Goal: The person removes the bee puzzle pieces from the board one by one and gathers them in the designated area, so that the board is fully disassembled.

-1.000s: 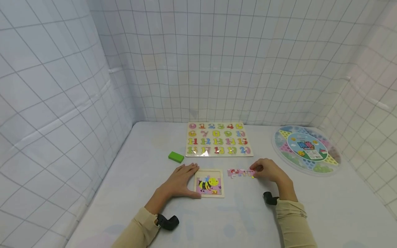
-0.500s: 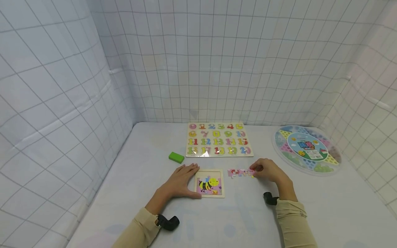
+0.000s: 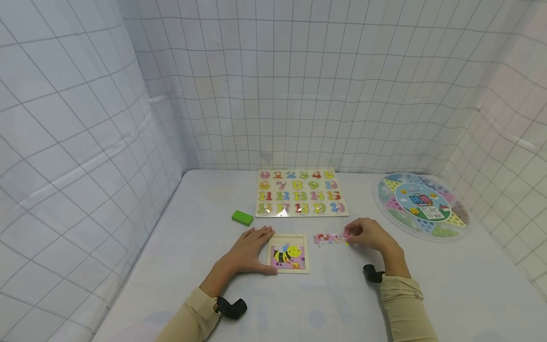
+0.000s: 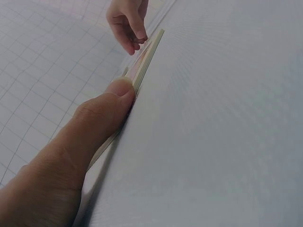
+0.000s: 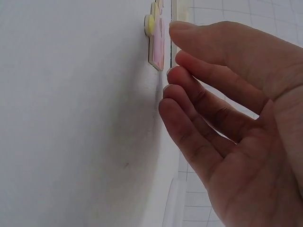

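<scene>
In the head view, a wooden bee puzzle (image 3: 300,272) lies flat in its square tray, its upper strip bare wood. My left hand (image 3: 248,252) holds the tray at its left side, thumb on the front left corner and fingertips at the back left corner. The left wrist view shows the thumb (image 4: 120,87) against the tray's edge. To the right lies a row of pink jigsaw pieces (image 3: 326,239). Over its right end is my right hand (image 3: 368,235); in the right wrist view its loosely bent fingers sit beside the end piece (image 5: 158,47), apparently with nothing between them.
A number puzzle board (image 3: 302,193) lies behind the tray. A green block (image 3: 242,218) stands left of it. At the far right is a round board game in clear wrap (image 3: 397,219). Gridded white cloth walls (image 3: 299,95) enclose the back and sides of the table.
My right fingertips have lifted very slightly over the end of the pink row, and a little more of the end piece shows. The left hand and the tray stay in place.
</scene>
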Tool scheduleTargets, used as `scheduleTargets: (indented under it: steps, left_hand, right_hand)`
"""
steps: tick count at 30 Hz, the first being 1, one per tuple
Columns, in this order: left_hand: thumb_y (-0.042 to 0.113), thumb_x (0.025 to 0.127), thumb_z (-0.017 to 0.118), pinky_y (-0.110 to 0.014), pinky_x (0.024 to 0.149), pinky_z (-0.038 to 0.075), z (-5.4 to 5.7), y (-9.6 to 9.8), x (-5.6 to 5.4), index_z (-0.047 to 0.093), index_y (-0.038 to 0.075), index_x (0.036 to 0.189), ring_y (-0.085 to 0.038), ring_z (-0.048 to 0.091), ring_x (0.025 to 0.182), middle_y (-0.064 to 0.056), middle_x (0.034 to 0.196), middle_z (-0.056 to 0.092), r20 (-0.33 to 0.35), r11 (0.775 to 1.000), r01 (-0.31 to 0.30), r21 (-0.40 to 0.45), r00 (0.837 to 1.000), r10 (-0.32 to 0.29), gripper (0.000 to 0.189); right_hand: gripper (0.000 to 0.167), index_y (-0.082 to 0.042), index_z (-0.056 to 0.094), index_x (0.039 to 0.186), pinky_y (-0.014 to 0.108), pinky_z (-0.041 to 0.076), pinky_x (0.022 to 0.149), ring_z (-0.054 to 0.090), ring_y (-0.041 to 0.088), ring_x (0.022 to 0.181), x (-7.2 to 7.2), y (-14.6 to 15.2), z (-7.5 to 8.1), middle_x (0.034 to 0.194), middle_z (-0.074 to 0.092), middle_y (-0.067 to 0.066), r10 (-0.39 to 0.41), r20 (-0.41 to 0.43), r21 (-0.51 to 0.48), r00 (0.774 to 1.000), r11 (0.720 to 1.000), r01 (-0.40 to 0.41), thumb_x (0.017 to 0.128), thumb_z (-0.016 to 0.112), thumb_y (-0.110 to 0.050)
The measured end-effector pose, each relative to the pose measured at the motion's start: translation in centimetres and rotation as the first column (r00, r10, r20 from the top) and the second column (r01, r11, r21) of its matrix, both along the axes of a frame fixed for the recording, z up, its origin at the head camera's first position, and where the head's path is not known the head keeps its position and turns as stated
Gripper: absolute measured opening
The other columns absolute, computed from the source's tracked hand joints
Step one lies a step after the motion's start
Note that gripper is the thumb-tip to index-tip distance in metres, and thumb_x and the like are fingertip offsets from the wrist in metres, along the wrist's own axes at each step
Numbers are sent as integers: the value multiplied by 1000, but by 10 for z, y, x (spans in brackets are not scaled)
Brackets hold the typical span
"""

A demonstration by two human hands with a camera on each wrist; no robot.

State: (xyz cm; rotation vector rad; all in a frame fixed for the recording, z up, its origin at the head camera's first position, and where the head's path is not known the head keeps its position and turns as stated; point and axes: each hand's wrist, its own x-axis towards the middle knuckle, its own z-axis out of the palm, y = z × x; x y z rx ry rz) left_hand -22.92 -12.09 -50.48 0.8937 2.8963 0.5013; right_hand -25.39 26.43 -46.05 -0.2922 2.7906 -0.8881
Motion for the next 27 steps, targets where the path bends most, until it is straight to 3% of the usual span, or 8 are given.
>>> scheduleTargets:
  steps: [13, 27]
  left_hand:
    - [78, 66, 67, -49, 123, 19, -1, -1, -1, 33, 12, 152, -22, 26, 149, -5, 159, 33, 1, 1000, 2, -4, 1000, -2, 114]
    - [77, 66, 68, -48, 123, 19, 0, 0, 0, 33, 11, 152, -22, 26, 150, -5, 159, 33, 8, 1000, 4, 5, 1000, -4, 114]
  right_hand:
    - [39, 2, 69, 110, 27, 48, 72, 55, 15, 82, 2, -13, 1, 91, 66, 7, 22, -14, -90, 1000, 996, -23, 79, 81, -18]
    - [35, -1, 70, 107, 24, 48, 67, 54, 13, 76, 2, -46, -1, 84, 64, 3, 56, -1, -109, 998, 993, -56, 78, 81, -16]
